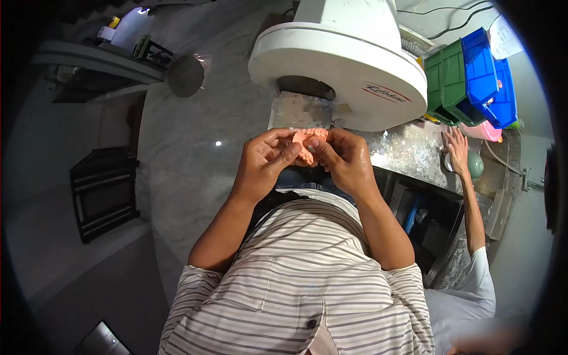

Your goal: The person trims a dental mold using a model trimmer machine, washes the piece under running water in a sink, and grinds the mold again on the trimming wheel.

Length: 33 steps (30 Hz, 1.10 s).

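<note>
Between my two hands is a salmon-pink dental cast point(308, 139), curved like an arch with a bumpy row of teeth along its edge. My left hand point(264, 158) grips the cast's left side, with thumb and fingers closed on it. On the other side my right hand point(348, 158) pinches it, the thumb lying across its inner face. Fingers cover parts of both ends. Both hands look wet. Just beyond the cast stands a large white round machine point(337, 71) with red-underlined lettering and a dark opening, and a speckled plate point(302, 109) below that opening.
Green point(447, 77) and blue bins point(480, 71) stand right of the machine. A co-worker's hand point(457, 151) rests on the splattered counter point(414, 151), near a pale green round object point(475, 164). A dark open cabinet point(423, 216) is below. A round stool point(186, 76) stands at left.
</note>
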{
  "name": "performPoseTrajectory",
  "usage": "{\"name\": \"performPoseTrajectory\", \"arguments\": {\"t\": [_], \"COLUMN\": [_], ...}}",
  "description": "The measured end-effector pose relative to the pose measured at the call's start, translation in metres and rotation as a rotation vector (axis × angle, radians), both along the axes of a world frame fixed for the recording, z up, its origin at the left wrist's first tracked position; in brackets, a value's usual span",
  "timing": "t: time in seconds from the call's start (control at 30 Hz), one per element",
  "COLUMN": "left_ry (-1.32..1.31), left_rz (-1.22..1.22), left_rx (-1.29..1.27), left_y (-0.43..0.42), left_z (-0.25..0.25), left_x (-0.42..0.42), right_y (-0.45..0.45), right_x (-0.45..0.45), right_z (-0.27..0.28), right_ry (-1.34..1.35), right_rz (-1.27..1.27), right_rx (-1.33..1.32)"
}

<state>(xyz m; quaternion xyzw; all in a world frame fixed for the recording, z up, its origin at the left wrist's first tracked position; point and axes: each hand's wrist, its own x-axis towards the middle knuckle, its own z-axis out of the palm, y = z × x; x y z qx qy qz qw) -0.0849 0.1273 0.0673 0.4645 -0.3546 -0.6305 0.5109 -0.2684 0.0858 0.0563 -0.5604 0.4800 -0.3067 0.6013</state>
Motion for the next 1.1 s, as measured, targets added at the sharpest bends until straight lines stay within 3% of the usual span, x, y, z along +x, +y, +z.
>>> {"name": "performPoseTrajectory", "arguments": {"t": [0.1, 0.17, 0.2, 0.23, 0.3, 0.37, 0.4, 0.47, 0.63, 0.77, 0.93, 1.1], "left_ry": [0.007, -0.105, -0.324, -0.318, -0.902, -0.885, -0.923, -0.954, -1.044, -1.102, -1.16, -1.11], "left_rz": [0.007, -0.009, 0.058, 0.05, 0.028, 0.04, 0.087, 0.121, 0.256, 0.312, 0.353, 0.441], "left_rx": [-0.1, -0.178, -0.369, -0.365, -0.726, -0.765, -0.815, -0.854, -1.002, -1.05, -0.784, -0.715], "left_y": [-0.006, -0.012, -0.018, -0.024, -0.038, -0.052, -0.057, -0.067, -0.081, -0.084, -0.085, -0.097], "left_z": [-0.007, -0.014, -0.022, -0.025, -0.03, -0.047, -0.052, -0.061, -0.075, -0.073, -0.072, -0.086], "left_x": [0.011, 0.021, 0.024, 0.03, 0.043, 0.045, 0.045, 0.043, 0.034, 0.033, 0.047, 0.052], "right_y": [-0.004, -0.002, -0.004, -0.007, -0.013, -0.021, -0.025, -0.032, -0.044, -0.044, -0.045, -0.045], "right_x": [0.013, 0.021, 0.027, 0.032, 0.034, 0.037, 0.039, 0.044, 0.053, 0.057, 0.059, 0.062], "right_z": [0.005, 0.002, 0.001, 0.0, -0.013, -0.025, -0.032, -0.045, -0.059, -0.057, -0.064, -0.058], "right_ry": [-0.04, 0.104, 0.153, 0.203, 0.216, 0.365, 0.372, 0.561, 0.649, 0.679, 0.699, 0.763], "right_rz": [-0.091, -0.15, -0.2, -0.249, -0.242, -0.244, -0.254, -0.355, -0.437, -0.449, -0.451, -0.429], "right_rx": [0.057, -0.098, -0.262, -0.424, -0.476, -0.763, -0.754, -0.983, -1.03, -1.032, -1.042, -0.971]}}
